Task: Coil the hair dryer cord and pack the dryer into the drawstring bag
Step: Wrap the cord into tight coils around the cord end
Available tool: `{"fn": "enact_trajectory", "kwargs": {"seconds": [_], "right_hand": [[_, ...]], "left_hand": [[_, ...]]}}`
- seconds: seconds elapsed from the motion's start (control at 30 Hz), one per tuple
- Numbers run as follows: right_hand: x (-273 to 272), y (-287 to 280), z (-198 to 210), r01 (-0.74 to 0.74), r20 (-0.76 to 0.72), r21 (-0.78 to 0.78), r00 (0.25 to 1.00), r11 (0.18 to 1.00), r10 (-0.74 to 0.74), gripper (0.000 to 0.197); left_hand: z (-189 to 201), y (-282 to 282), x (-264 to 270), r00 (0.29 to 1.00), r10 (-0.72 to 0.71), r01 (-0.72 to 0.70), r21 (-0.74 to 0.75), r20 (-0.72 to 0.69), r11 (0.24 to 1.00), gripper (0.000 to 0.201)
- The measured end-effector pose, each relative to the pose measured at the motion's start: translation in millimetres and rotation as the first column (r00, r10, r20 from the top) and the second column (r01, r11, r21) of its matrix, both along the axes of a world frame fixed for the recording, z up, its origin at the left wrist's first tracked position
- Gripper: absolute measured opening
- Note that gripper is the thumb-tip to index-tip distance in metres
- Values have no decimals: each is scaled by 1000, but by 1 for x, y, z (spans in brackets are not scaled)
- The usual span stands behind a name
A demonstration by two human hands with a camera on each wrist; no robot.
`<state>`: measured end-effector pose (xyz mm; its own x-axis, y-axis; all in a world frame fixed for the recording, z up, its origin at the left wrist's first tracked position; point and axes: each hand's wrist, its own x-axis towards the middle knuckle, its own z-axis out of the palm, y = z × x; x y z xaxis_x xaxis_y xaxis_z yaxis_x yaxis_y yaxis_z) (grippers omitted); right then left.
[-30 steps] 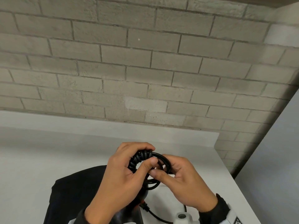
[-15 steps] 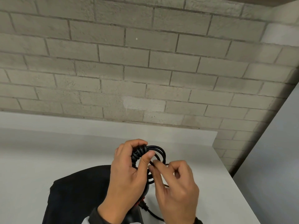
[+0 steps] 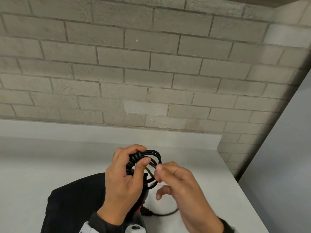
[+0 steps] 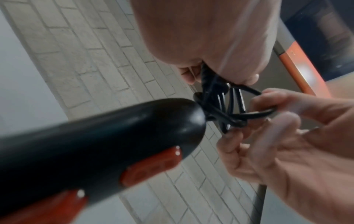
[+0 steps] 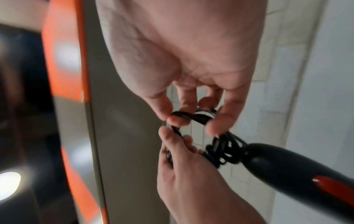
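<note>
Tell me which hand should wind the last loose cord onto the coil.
Right. The left hand grips the coil and must keep it together; the right hand pinches one strand at the coil's right side, nearest the loose cord on the table.

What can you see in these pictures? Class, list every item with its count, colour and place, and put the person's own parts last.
cord: one, black, coiled in loops above the table, between both hands.
hair dryer: one, black with red buttons, hanging below the coil.
drawstring bag: one, black, lying on the table under the left forearm.
table: one, white, against the wall.
brick wall: one, grey, behind the table.
left hand: one, its grip closed around the wound part of the coil.
right hand: one, thumb and forefinger pinching a loop of the cord.
</note>
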<state>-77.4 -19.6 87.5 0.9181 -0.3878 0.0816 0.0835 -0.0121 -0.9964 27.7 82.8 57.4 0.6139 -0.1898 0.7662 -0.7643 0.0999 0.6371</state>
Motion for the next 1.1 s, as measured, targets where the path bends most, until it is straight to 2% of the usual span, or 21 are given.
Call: {"fn": "enact_trajectory", "kwargs": {"seconds": [0.03, 0.1, 0.17, 0.23, 0.3, 0.37, 0.47, 0.53, 0.57, 0.6, 0.67, 0.7, 0.73, 0.77, 0.8, 0.83, 0.87, 0.9, 0.93, 1.0, 1.1], "right_hand": [[-3, -5, 4, -71, 15, 57, 997, 996, 70, 37], [-8, -13, 5, -125, 26, -22, 992, 992, 125, 38], [-12, -11, 1, -48, 63, -290, 996, 956, 69, 23], [-15, -4, -5, 90, 144, -471, 989, 878, -24, 10], [-18, 5, -11, 183, 185, -523, 978, 832, -99, 12], [-20, 9, -17, 233, 212, -511, 967, 827, -141, 11], [-23, 8, -13, 172, 150, -367, 981, 914, -125, 9], [-26, 3, -7, -28, 64, -181, 997, 983, 40, 15], [-26, 0, -5, -141, 54, -70, 988, 988, 145, 23], [-27, -5, -6, -231, 69, 62, 971, 971, 227, 27], [-28, -10, -7, -350, 134, 341, 937, 872, 324, 28], [-28, -11, -8, -371, 159, 405, 928, 835, 336, 27], [-29, -11, -10, -362, 164, 403, 932, 841, 323, 27], [-31, -10, -14, -306, 143, 321, 951, 896, 274, 27], [-33, -8, -19, -213, 114, 160, 974, 964, 196, 26], [-35, -5, -25, -63, 107, -80, 992, 995, 71, 21], [-35, -2, -31, 100, 157, -320, 986, 942, -51, 15], [-33, 1, -38, 201, 222, -464, 969, 863, -107, 8], [-32, 4, -44, 252, 274, -522, 954, 815, -120, 5], [-30, 7, -53, 310, 348, -470, 925, 827, -149, 8], [-32, 9, -51, 288, 331, -208, 920, 935, -210, 9]], "left_hand": [[0, 0, -1, 1000, 13, -13, 14, 23, 1000, 28], [0, -1, 0, 999, 19, -20, 25, 32, 999, 25], [-1, -2, 2, 1000, 14, -14, 6, -9, 1000, 18], [-2, -2, 5, 999, 15, -16, -5, -36, 1000, 19], [-2, -3, 6, 999, 16, -16, -4, -32, 1000, 19], [-2, -4, 5, 999, 14, -14, -4, -29, 1000, 21], [-3, -5, 4, 1000, 11, -11, -2, -11, 1000, 21], [-3, -6, 3, 1000, 17, -17, 11, 12, 1000, 25], [-2, -6, 3, 1000, 16, -17, 17, 20, 1000, 27], [-2, -7, 2, 1000, 14, -15, 21, 25, 1000, 28], [-3, -7, 0, 999, 9, -10, 24, 34, 1000, 29], [-4, -8, 0, 999, 8, -9, 28, 35, 1000, 29], [-4, -8, 0, 999, 8, -9, 34, 33, 999, 28], [-4, -8, 0, 1000, 8, -9, 39, 27, 999, 28], [-4, -8, 1, 1000, 5, -6, 39, 17, 999, 28], [-4, -8, 2, 1000, 1, -1, 36, 7, 999, 27], [-4, -8, 4, 1000, -7, 7, 30, -2, 1000, 26], [-5, -7, 4, 1000, -14, 15, 25, -6, 1000, 24], [-4, -6, 5, 1000, -21, 21, 24, -5, 999, 22], [-4, -6, 5, 1000, -30, 29, 29, 6, 999, 22], [-4, -7, 5, 999, -33, 33, 28, 2, 999, 25]]}}
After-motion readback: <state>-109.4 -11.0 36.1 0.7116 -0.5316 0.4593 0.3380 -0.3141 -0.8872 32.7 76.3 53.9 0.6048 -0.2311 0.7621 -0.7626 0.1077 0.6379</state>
